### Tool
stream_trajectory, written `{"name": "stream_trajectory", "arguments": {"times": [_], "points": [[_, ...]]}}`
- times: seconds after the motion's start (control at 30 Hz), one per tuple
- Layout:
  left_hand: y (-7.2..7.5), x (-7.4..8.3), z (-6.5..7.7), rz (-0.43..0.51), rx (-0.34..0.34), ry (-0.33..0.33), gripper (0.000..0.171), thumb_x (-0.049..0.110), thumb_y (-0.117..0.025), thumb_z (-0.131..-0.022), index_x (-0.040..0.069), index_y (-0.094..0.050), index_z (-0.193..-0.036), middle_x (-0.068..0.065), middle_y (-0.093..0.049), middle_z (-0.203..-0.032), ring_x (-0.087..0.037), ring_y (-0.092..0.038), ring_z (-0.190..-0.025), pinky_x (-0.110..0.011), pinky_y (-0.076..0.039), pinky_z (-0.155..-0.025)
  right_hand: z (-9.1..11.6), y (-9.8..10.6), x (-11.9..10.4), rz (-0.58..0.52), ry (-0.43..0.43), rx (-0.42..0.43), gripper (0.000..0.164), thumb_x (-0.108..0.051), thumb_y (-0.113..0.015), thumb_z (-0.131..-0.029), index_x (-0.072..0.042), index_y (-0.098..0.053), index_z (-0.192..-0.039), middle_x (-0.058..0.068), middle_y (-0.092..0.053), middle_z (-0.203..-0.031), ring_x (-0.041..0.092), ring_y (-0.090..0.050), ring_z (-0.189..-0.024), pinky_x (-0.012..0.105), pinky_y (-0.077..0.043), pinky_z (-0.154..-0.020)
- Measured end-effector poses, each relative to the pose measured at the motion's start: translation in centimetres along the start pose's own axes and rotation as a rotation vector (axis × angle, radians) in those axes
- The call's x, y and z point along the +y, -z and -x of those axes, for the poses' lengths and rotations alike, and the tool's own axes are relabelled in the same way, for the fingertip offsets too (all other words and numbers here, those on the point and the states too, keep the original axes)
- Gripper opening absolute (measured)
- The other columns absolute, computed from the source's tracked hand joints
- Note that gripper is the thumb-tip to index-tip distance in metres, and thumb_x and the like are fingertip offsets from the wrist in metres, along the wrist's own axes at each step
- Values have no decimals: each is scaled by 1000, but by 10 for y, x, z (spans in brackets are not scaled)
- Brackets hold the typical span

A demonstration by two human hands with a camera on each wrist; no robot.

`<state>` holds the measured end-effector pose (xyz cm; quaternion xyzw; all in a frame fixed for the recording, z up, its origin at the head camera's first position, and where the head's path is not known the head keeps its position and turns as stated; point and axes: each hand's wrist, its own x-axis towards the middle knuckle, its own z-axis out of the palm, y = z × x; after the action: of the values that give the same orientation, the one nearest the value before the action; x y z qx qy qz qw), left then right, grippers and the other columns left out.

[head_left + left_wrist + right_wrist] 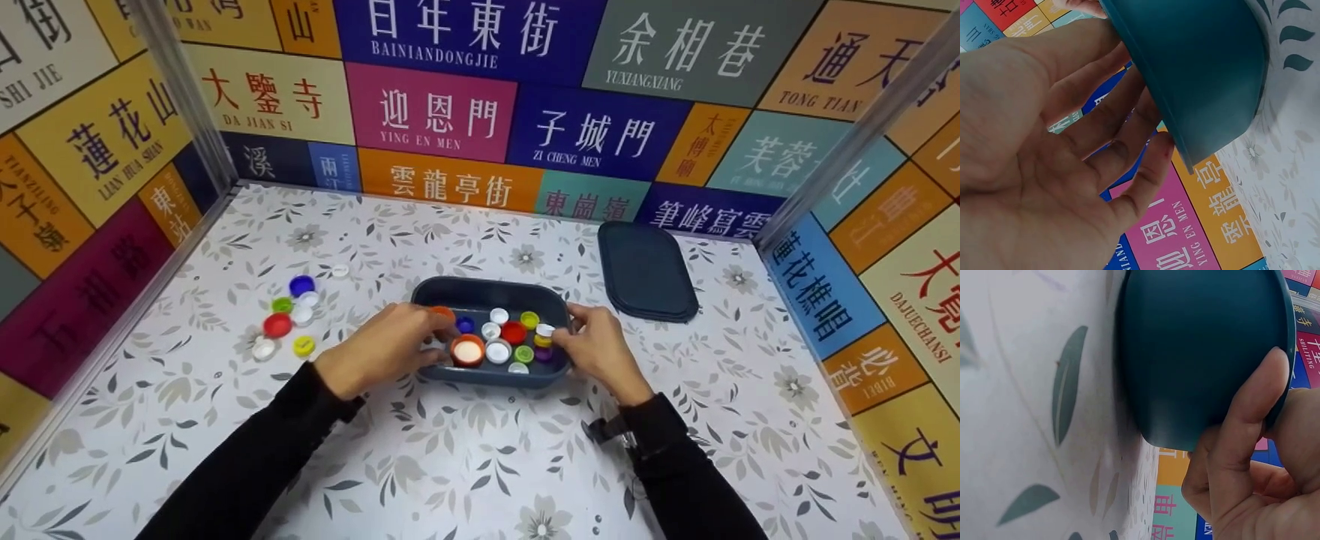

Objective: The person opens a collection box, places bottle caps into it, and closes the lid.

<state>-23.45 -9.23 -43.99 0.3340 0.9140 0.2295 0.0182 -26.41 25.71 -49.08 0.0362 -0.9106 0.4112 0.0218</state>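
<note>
A dark blue-green plastic box (491,375) stands on the table with several bottle caps in it. My left hand (390,341) reaches over its left rim, with thumb and fingers apart beside an orange cap (441,312) and a larger orange cap (467,350) with a pale inside. In the left wrist view, the fingertips of this hand (1084,140) pass behind the rim and are hidden. My right hand (600,349) grips the right end of the box. The right wrist view has a finger (1255,391) lying along the outer wall, close to the rim.
Left of the box lies a loose group of caps, among them a red cap (277,325), a blue cap (301,285) and a yellow cap (304,345). A dark lid (649,270) rests at the back right. Printed panels (431,109) wall the table's back and sides.
</note>
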Motion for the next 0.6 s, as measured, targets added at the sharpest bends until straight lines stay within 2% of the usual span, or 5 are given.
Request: {"name": "stream_trajectory", "arguments": {"times": [0.13,0.33,0.47,0.6], "points": [[-1,-3,3,26,57,-7,24,10,-90,-101,11,-87,-125,-7,-88,-123,-29,-83,-120,-49,-68,-108,-1,0,0,-2,7,-1,55,-7,-75,-92,2,-78,-146,3,-60,-85,12,-56,-66,21,-42,-53],[3,-8,8,74,151,27,26,9,-86,-104,8,-86,-130,-12,-84,-122,-31,-83,-112,-46,-70,-98,0,1,0,-21,9,-3,59,-7,-75,-92,5,-75,-150,2,-60,-84,10,-55,-63,20,-41,-51],[8,-18,10,79,257,77,24,9,-87,-103,9,-86,-127,-12,-84,-120,-31,-82,-108,-46,-70,-96,0,0,0,-18,4,-2,62,-8,-74,-92,6,-72,-153,2,-60,-84,9,-53,-63,20,-40,-52],[11,-36,12,98,376,158,21,9,-85,-104,8,-86,-125,-14,-84,-121,-33,-80,-107,-49,-68,-93,0,-1,0,-14,4,4,63,-8,-74,-92,6,-72,-153,2,-61,-84,9,-52,-63,20,-39,-54]]}}
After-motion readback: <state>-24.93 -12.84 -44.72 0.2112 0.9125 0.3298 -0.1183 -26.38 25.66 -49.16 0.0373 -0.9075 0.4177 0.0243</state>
